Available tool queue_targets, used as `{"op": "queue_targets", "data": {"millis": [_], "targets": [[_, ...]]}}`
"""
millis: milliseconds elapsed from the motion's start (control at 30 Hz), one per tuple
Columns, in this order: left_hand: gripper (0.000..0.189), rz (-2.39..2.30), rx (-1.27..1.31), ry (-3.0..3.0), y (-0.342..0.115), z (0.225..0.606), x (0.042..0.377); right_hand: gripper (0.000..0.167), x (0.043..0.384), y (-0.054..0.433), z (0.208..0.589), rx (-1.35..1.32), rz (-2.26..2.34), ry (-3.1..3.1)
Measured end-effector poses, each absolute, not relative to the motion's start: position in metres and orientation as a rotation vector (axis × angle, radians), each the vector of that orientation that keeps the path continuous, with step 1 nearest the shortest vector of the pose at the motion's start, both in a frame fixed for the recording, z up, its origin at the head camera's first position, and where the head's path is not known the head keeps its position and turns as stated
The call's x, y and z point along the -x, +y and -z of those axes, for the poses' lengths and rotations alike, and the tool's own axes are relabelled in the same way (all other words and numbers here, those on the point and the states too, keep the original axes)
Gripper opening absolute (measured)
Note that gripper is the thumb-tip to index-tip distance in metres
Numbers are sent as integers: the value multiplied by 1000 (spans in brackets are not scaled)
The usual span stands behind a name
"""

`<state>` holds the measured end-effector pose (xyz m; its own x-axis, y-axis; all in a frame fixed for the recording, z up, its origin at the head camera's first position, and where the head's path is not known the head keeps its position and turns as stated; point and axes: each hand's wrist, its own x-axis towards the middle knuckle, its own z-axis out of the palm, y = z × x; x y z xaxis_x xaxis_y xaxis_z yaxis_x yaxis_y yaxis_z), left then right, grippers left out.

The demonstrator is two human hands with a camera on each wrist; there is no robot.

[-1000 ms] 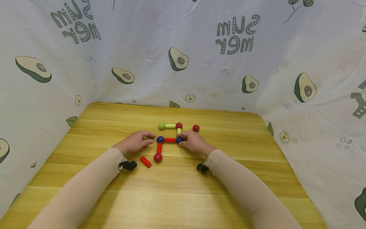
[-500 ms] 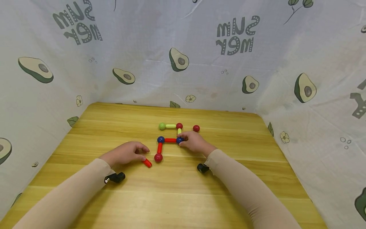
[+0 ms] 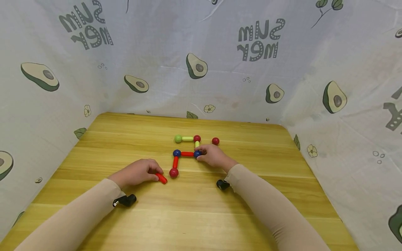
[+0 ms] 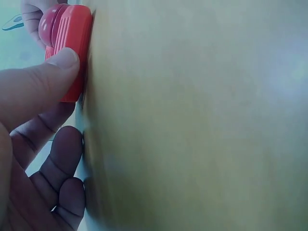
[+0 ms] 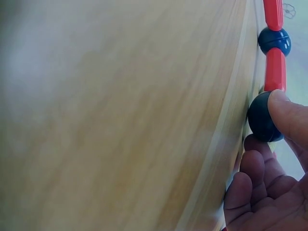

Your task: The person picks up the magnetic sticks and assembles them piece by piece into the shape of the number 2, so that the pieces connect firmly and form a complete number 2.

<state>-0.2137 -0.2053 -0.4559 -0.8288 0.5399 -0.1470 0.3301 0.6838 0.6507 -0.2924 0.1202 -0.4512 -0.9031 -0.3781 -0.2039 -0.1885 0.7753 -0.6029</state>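
My left hand [image 3: 140, 172] pinches a loose red magnetic rod [image 3: 161, 178] between thumb and fingers, low at the table; in the left wrist view the thumb lies across the ribbed rod [image 4: 77, 31]. My right hand [image 3: 214, 156] holds a blue ball [image 3: 196, 154] at the right corner of a chain of rods and balls. From that ball a red rod [image 3: 187, 154] runs left to a second blue ball [image 3: 177, 153], and another red rod [image 3: 175, 162] leads down to a dark red ball [image 3: 173, 173]. The right wrist view shows the thumb on the blue ball [image 5: 262, 118].
Behind the right hand, a short yellow-green rod [image 3: 197, 143] joins a red ball [image 3: 196, 138], then another such rod [image 3: 187, 138] reaches a green ball [image 3: 178, 138]. A loose red ball [image 3: 215, 141] lies to the right. A printed cloth hangs behind the wooden table [image 3: 188, 216].
My left hand has moved from beside the left blue ball down and toward me to the loose red rod, and now pinches it. The right hand stays on its blue ball.
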Motion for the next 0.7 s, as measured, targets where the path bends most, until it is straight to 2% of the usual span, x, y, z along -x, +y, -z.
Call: {"op": "queue_targets", "data": {"millis": [700], "targets": [[11, -909, -629, 2544, -217, 452, 215, 42, 291, 121, 452, 413, 871, 2654]]}}
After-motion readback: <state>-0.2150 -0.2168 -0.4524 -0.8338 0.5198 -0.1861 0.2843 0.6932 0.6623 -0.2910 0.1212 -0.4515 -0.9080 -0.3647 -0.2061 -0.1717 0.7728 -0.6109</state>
